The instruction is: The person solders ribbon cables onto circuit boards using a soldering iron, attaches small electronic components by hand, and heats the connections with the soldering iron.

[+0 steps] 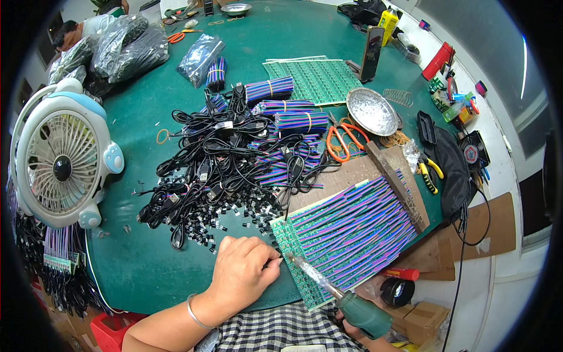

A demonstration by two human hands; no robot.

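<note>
My right hand (352, 330), mostly hidden behind the green handle, grips a soldering iron (362, 315). Its metal tip touches or hovers just over the left edge of a green circuit board panel (311, 290); the exact contact is too small to tell. Rows of blue, purple and black wire strips (352, 226) run from the panel toward the upper right. Beside that same edge, my left hand (243, 271) is closed in a pinch, and whatever sits between thumb and forefinger is too small to name. A metal bar (397, 186) lies across the far wire ends.
Black USB cables (205, 158) and small black connectors (234, 214) heap beyond my left hand. A white fan (61, 167) stands at left. Orange-handled pliers (346, 141), a metal dish (370, 111) and a propped phone (370, 54) lie farther back. Another person (73, 34) leans at the far left.
</note>
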